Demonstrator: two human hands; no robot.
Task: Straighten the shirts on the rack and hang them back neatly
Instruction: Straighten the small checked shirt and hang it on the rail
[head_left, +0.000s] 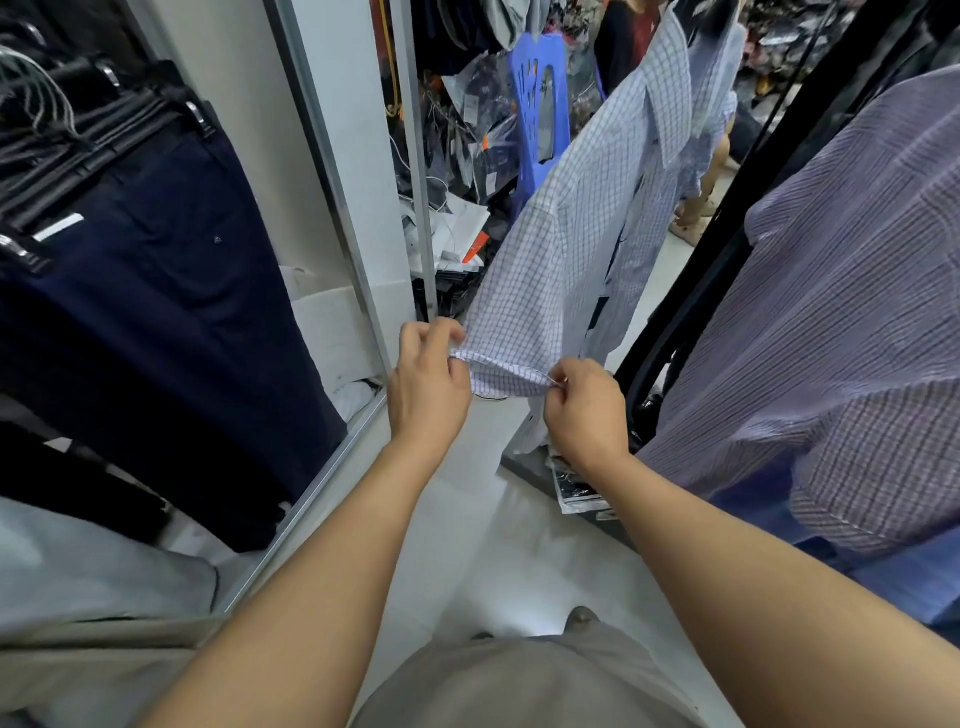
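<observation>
Down low, two bare arms reach forward over a pale floor, which has a clear strip between the clothes on both sides. The left hand pinches the bottom hem of a checked shirt, fingers closed on the cloth. The right hand pinches the same hem a little way along, so the edge is pulled flat between them. The shirt hangs up and away from the hands; its top is cut off by the picture edge, so the hanger cannot be seen. A striped shirt hangs close on the right. Dark trousers hang close on the left beside a metal frame. Further back stands a blue plastic chair among piles of bags that are hard to make out.
</observation>
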